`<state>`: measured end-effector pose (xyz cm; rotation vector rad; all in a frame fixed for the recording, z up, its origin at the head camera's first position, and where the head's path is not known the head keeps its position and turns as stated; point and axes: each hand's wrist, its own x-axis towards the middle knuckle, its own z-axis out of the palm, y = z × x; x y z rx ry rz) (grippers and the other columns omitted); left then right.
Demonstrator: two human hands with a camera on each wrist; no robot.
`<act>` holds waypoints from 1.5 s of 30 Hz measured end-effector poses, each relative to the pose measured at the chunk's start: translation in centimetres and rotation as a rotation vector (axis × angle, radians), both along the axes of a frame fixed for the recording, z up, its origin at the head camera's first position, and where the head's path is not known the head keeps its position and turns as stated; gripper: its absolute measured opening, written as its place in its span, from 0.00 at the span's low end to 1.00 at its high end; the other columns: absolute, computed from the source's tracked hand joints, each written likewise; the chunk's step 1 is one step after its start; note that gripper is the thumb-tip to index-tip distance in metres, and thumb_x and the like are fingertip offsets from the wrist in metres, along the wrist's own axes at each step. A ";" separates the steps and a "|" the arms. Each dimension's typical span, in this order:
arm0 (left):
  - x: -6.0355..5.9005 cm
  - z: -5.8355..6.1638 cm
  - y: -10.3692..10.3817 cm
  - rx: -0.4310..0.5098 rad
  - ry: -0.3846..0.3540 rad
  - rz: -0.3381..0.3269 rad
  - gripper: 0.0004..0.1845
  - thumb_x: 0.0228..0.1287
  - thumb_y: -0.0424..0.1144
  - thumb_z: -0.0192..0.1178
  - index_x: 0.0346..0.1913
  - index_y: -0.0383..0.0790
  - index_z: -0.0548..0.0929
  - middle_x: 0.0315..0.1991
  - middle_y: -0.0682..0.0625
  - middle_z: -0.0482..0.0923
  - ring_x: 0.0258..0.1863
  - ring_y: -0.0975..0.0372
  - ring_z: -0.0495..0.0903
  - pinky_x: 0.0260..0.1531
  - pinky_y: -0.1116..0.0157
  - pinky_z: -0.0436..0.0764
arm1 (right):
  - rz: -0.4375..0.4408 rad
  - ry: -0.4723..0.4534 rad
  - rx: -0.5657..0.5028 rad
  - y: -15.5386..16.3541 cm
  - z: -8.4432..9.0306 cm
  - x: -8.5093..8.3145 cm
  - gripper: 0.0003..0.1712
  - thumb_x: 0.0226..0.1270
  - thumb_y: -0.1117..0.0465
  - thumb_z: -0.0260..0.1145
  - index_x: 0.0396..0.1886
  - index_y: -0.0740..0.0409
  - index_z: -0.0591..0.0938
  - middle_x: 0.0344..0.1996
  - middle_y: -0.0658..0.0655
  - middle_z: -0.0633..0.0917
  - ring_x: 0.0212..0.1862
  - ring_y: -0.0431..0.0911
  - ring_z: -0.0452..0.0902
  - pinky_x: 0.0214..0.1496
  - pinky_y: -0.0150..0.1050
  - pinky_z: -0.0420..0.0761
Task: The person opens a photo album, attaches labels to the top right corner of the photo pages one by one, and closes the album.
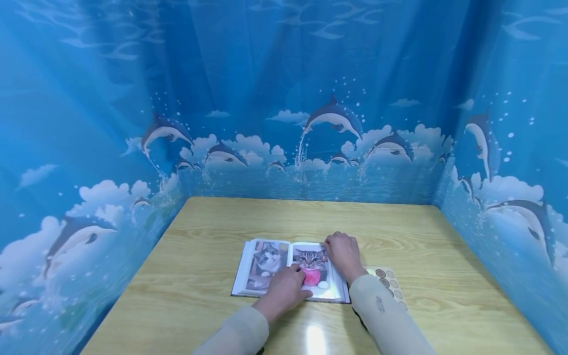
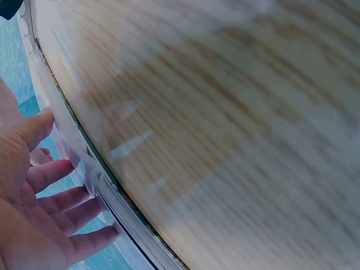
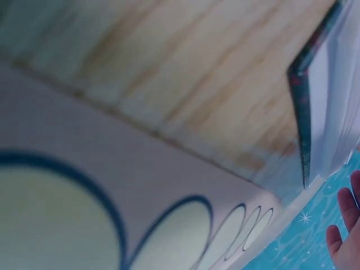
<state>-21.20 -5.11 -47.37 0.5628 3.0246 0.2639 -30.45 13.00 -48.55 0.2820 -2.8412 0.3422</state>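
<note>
Two hands on an open album (image 1: 266,268), low centre of the frame.
Left hand (image 1: 284,291) lies flat, pinning the pages open; right hand (image 1: 342,254), fingers curled, pinches the right page's top edge.

Background is a blue curtain (image 1: 284,74) printed with dolphins, clouds and splashes, wrapping around the back and both sides of the frame. In the lower middle sits a light wood-grain table (image 1: 310,217) with a bright glare spot near the bottom edge. At lower right there's a sheet of round stickers (image 1: 390,283), partly hidden.
</note>
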 end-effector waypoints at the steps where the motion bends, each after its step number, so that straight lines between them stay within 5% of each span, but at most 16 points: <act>1: 0.0 0.0 0.0 0.002 -0.004 0.001 0.27 0.57 0.59 0.68 0.50 0.42 0.85 0.61 0.42 0.76 0.52 0.49 0.79 0.54 0.52 0.79 | 0.004 0.001 0.014 0.0 0.0 0.0 0.10 0.69 0.53 0.67 0.37 0.54 0.88 0.32 0.53 0.84 0.38 0.50 0.80 0.49 0.51 0.78; 11: 0.0 0.0 0.1 0.018 0.005 -0.011 0.26 0.58 0.58 0.68 0.50 0.40 0.85 0.60 0.41 0.76 0.51 0.50 0.79 0.54 0.53 0.79 | 0.067 -0.011 0.069 0.2 -0.8 0.3 0.06 0.65 0.56 0.70 0.38 0.51 0.88 0.36 0.52 0.84 0.43 0.50 0.79 0.56 0.52 0.75; 24: 0.1 -0.2 0.0 0.023 0.022 -0.027 0.25 0.58 0.57 0.69 0.48 0.40 0.85 0.58 0.41 0.77 0.50 0.50 0.80 0.53 0.55 0.80 | 0.124 0.004 0.173 -0.2 -1.1 1.5 0.06 0.67 0.59 0.67 0.41 0.49 0.88 0.38 0.51 0.85 0.43 0.50 0.79 0.53 0.52 0.76; 35: -0.1 -0.4 -0.1 0.015 0.025 -0.033 0.28 0.59 0.58 0.67 0.52 0.39 0.84 0.61 0.40 0.76 0.52 0.49 0.80 0.54 0.54 0.79 | 0.197 -0.055 0.350 0.3 -1.0 3.2 0.33 0.75 0.36 0.51 0.63 0.55 0.78 0.60 0.58 0.79 0.63 0.56 0.71 0.66 0.59 0.66; 45: -0.2 -0.5 -0.2 0.023 0.026 -0.027 0.28 0.59 0.58 0.67 0.53 0.39 0.84 0.62 0.39 0.75 0.53 0.48 0.79 0.54 0.53 0.79 | 0.241 -0.108 0.361 0.7 -0.9 4.2 0.38 0.76 0.36 0.48 0.71 0.59 0.71 0.68 0.60 0.72 0.69 0.58 0.65 0.70 0.62 0.60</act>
